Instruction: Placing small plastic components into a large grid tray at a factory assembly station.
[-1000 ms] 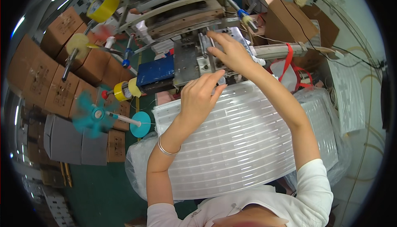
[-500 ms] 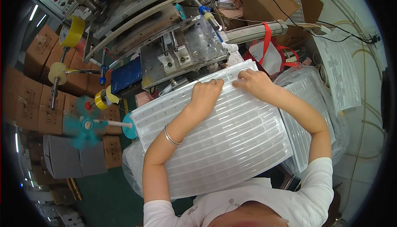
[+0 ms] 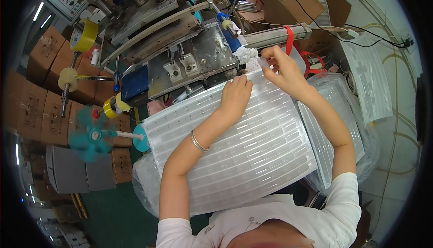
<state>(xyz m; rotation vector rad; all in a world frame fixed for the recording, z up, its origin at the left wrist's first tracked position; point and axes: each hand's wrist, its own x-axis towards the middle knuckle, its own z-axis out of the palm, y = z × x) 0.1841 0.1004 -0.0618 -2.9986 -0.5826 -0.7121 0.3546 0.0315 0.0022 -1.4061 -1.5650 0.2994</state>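
A large translucent plastic tray with long parallel ribs lies in front of me, tilted, its far edge by the machine. Small dark pieces sit in its far-left rows. My left hand is over the tray's far edge, fingers bent and close together; anything under the fingertips is hidden. Farther right, my right hand is raised just past the tray's far-right corner. Its thumb and fingers pinch a small translucent piece, too small to name. Just beyond my hands stands the press machine's metal plate with two pale clamp blocks.
A second stack of clear trays in plastic wrap stands at the right. A small turquoise fan spins at the left, before stacked cartons. Yellow tape rolls hang beside the machine. A red strap lies behind my right hand.
My right hand has lifted off the tray, moving farther away with a small piece in its pinch. The left hand has shifted slightly right along the far edge. The view has shifted slightly.
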